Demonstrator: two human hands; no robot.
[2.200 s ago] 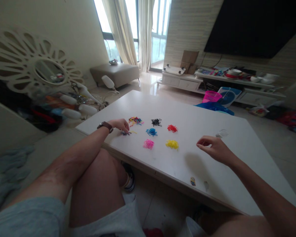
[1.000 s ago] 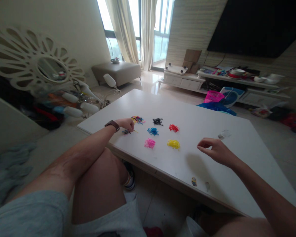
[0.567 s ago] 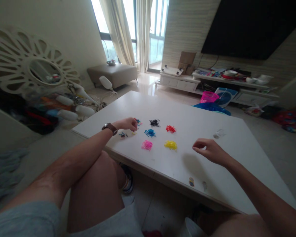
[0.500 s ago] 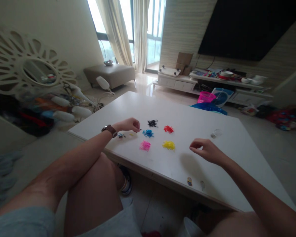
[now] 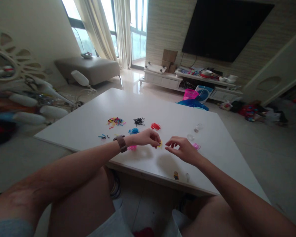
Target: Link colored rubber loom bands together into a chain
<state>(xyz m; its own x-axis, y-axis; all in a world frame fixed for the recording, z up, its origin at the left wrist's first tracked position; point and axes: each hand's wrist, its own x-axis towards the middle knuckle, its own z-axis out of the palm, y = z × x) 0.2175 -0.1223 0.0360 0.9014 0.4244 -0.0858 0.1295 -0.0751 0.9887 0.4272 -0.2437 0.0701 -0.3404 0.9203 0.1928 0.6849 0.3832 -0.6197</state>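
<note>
My left hand (image 5: 150,137), with a brown-strapped watch on the wrist, is closed in a pinch over the yellow pile (image 5: 160,144) of small band-like pieces, mostly covering it. Whatever its fingertips hold is too small to make out. Just to the right, my right hand (image 5: 181,148) hovers with thumb and fingers apart and nothing visible between them. Beyond my left hand lie a blue pile (image 5: 133,131), a red pile (image 5: 155,126) and a black pile (image 5: 139,121). A pink pile (image 5: 132,148) is partly hidden under my left forearm.
On the white table (image 5: 148,105) are a mixed-colour pile (image 5: 115,121), a few loose pieces (image 5: 103,136), a clear container (image 5: 199,127) and a pink item (image 5: 196,146) behind my right hand. A small yellow cartoon figure (image 5: 176,175) lies near the front edge.
The view has turned right. My left hand has moved right, from beside the blue pile to over the yellow one. My right hand has come closer to it, its fingers now apart.
</note>
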